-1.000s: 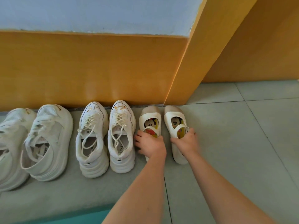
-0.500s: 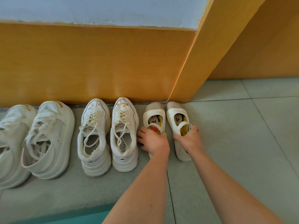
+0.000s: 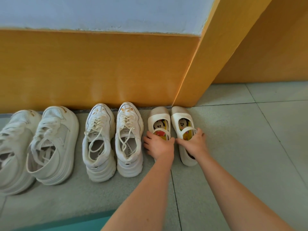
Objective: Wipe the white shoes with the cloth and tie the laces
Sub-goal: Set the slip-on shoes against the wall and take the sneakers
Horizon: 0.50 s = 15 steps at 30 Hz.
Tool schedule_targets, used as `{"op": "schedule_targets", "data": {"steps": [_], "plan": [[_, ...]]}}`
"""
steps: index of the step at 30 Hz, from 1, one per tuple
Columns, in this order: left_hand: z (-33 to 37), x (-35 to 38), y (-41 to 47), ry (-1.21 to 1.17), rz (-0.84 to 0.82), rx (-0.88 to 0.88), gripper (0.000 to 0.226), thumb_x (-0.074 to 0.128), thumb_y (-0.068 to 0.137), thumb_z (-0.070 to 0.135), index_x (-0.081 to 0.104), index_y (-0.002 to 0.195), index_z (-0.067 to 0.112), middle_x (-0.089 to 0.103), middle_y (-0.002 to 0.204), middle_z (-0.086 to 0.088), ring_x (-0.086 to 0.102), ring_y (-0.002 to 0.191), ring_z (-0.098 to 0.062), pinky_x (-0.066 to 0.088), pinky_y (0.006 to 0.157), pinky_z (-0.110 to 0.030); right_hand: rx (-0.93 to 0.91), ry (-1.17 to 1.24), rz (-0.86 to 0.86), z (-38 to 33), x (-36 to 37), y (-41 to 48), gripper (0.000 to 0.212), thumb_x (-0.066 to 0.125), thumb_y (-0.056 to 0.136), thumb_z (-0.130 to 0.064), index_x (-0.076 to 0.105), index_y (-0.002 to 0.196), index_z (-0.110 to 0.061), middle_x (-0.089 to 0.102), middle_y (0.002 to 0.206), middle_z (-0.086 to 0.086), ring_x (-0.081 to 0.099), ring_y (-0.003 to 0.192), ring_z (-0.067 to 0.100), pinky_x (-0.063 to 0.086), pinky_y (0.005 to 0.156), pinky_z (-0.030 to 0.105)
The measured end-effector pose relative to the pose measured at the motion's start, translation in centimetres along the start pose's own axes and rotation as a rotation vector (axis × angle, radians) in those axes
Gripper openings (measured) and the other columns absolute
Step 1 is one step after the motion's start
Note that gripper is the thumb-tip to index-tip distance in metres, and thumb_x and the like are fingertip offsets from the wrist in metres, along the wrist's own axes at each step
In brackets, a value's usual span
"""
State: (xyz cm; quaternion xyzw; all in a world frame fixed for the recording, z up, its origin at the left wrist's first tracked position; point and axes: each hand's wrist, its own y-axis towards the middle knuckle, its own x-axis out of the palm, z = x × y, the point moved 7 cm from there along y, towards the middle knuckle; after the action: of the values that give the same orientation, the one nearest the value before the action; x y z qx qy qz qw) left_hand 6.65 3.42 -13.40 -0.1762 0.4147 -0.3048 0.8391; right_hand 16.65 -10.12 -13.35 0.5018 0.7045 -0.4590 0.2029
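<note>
Shoes stand in a row against the orange wall. At the right is a pair of small white strap shoes with cartoon insoles. My left hand (image 3: 159, 145) grips the heel part of the left strap shoe (image 3: 158, 116). My right hand (image 3: 194, 142) grips the right strap shoe (image 3: 180, 117) at its opening, fingers curled over the rim. To their left stands a pair of white lace-up sneakers, one (image 3: 98, 142) beside the other (image 3: 129, 139), laces loose. No cloth is in view.
Another pair of white chunky sneakers (image 3: 53, 144) sits at the far left, one of them cut off by the frame edge. An orange wall corner (image 3: 188, 90) juts out behind the strap shoes. Grey tiled floor (image 3: 241, 139) extends to the right. A teal edge (image 3: 80, 224) shows at the bottom.
My hands stay on the two strap shoes; the shoes have shifted slightly closer together and toward the wall. The view tilted a little.
</note>
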Motion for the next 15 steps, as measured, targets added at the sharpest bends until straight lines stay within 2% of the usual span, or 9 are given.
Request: {"op": "schedule_targets", "data": {"steps": [2, 5, 7, 10, 13, 15], "plan": [[0.2, -0.3, -0.6, -0.028, -0.027, 0.009, 0.105, 0.077, 0.069, 0.042, 0.013, 0.144, 0.007, 0.023, 0.144, -0.015, 0.025, 0.134, -0.032, 0.029, 0.107, -0.043, -0.018, 0.032, -0.006, -0.2, -0.4, -0.4, 0.110, 0.081, 0.068, -0.037, 0.010, 0.149, -0.016, 0.021, 0.147, 0.012, 0.036, 0.131, 0.034, 0.040, 0.102, 0.046], [0.4, -1.0, -2.2, -0.047, -0.073, 0.037, 0.104, 0.074, 0.073, 0.041, 0.008, 0.145, 0.006, 0.019, 0.147, -0.015, 0.022, 0.136, -0.032, 0.028, 0.109, -0.042, -0.045, 0.081, -0.025, -0.3, -1.0, -1.6, 0.100, 0.078, 0.073, -0.029, 0.015, 0.148, -0.014, 0.022, 0.144, 0.011, 0.040, 0.128, 0.031, 0.041, 0.098, 0.040], [0.3, -2.2, -3.4, -0.016, -0.079, 0.073, 0.094, 0.071, 0.078, 0.037, 0.012, 0.145, 0.006, 0.020, 0.146, -0.016, 0.022, 0.135, -0.032, 0.029, 0.108, -0.039, -0.071, 0.078, 0.004, -0.8, -1.9, -2.9, 0.088, 0.075, 0.076, -0.026, 0.023, 0.146, -0.013, 0.027, 0.142, 0.010, 0.044, 0.124, 0.030, 0.042, 0.096, 0.039], [-0.1, -4.5, -5.0, 0.004, -0.119, 0.128, 0.069, 0.063, 0.086, 0.030, 0.028, 0.140, 0.006, 0.028, 0.141, -0.014, 0.031, 0.131, -0.029, 0.033, 0.104, -0.033, -0.145, 0.044, 0.076, -2.2, -3.3, -5.3, 0.067, 0.069, 0.081, -0.025, 0.036, 0.139, -0.015, 0.036, 0.136, 0.006, 0.050, 0.117, 0.028, 0.047, 0.095, 0.043], [0.2, -7.8, -6.1, 0.010, -0.212, 0.177, 0.046, 0.058, 0.090, 0.027, 0.045, 0.129, 0.008, 0.046, 0.129, -0.010, 0.049, 0.113, -0.022, 0.041, 0.090, -0.029, -0.241, 0.080, 0.115, -5.1, -3.8, -8.0, 0.054, 0.064, 0.086, -0.023, 0.043, 0.135, -0.017, 0.042, 0.134, 0.004, 0.052, 0.116, 0.026, 0.048, 0.094, 0.042], [0.8, -10.8, -6.3, -0.027, -0.258, 0.208, 0.024, 0.054, 0.092, 0.027, 0.057, 0.112, 0.013, 0.058, 0.110, -0.004, 0.052, 0.087, -0.012, 0.041, 0.073, -0.023, -0.307, 0.087, 0.120, -7.2, -3.4, -9.9, 0.051, 0.062, 0.088, -0.024, 0.044, 0.135, -0.017, 0.043, 0.137, 0.002, 0.050, 0.119, 0.024, 0.045, 0.093, 0.034]]}}
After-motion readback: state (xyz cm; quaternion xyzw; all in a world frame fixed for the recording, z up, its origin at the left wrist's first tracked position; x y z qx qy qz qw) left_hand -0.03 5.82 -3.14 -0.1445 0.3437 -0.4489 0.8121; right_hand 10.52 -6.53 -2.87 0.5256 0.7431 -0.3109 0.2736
